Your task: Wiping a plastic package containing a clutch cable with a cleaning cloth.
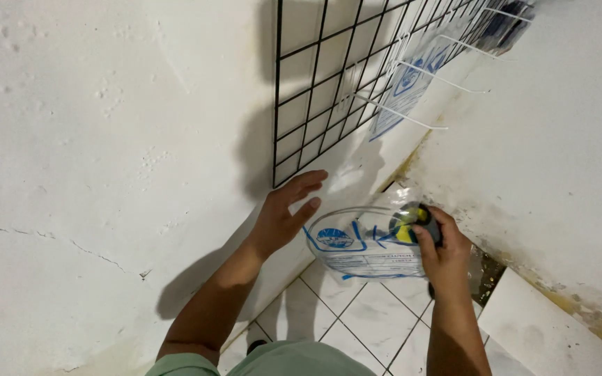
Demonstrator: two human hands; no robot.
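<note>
While the right hand (440,247) grips a clear blue-printed packet (364,244), not yet hung, the left hand (283,216) spreads empty; wire grid (336,83) at twelve o'clock already carries similar packets (412,76).

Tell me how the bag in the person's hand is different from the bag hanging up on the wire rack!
The held bag is gripped by the right hand, low near the tiled floor; the hanging bag sits on a white hook of the black wire grid. The held bag shows something yellow and black inside; the hanging bag's contents cannot be made out. The held bag looks bigger, being closer. Both are clear plastic with blue printing.
</note>
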